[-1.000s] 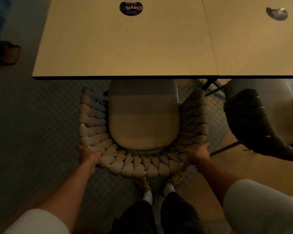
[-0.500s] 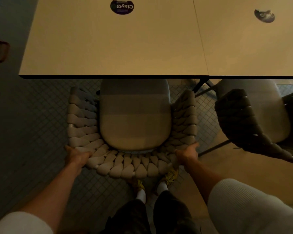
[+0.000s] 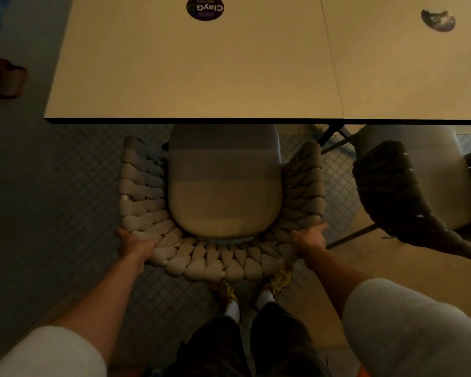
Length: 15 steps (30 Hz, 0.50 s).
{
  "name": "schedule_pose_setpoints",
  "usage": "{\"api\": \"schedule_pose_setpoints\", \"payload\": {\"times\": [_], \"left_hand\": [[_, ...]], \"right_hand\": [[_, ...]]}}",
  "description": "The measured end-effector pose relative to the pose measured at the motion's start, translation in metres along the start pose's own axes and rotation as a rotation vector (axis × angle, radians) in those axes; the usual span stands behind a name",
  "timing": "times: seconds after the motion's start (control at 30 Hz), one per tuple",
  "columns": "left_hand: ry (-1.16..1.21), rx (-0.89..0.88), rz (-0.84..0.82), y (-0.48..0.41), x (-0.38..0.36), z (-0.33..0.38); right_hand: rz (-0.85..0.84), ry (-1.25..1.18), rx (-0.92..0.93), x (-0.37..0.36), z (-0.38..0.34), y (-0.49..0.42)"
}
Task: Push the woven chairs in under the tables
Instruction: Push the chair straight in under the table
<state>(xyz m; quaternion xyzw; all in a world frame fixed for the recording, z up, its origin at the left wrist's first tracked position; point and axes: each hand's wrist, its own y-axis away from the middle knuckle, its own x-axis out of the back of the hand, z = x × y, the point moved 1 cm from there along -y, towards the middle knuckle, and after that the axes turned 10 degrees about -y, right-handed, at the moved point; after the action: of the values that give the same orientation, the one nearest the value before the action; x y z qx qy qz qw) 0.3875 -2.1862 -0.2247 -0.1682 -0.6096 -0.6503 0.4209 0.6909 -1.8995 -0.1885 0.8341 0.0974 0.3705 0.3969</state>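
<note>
A light woven chair point(image 3: 201, 262) with a pale seat cushion point(image 3: 225, 191) stands right in front of me, the front of its seat under the near edge of a beige table point(image 3: 191, 77). My left hand point(image 3: 136, 244) grips the back left corner of the woven backrest. At the back right corner, my right hand point(image 3: 309, 239) holds the rim, thumb stretched forward along it. A second, dark woven chair point(image 3: 392, 191) stands to the right, its seat partly under the adjoining table point(image 3: 408, 83).
A round dark sticker point(image 3: 205, 8) and another sticker point(image 3: 437, 19) lie on the tabletops. Black table legs point(image 3: 335, 131) show between the two chairs. My feet point(image 3: 256, 289) stand just behind the chair on tiled floor. A brown object point(image 3: 8, 80) lies on the floor at far left.
The chair has barely shifted relative to the table edge; the view swung a little. Both hands stay on the backrest corners.
</note>
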Motion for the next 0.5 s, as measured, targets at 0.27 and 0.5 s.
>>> {"api": "schedule_pose_setpoints", "payload": {"times": [0.27,0.5], "left_hand": [[-0.013,0.031,-0.037,0.0009,0.0042,0.0001],[0.054,0.019,-0.073,-0.0016,0.0016,0.0022]], "right_hand": [[-0.002,0.024,-0.014,0.0006,-0.0007,0.0013],[0.006,0.020,0.005,0.0000,0.0009,0.0033]]}}
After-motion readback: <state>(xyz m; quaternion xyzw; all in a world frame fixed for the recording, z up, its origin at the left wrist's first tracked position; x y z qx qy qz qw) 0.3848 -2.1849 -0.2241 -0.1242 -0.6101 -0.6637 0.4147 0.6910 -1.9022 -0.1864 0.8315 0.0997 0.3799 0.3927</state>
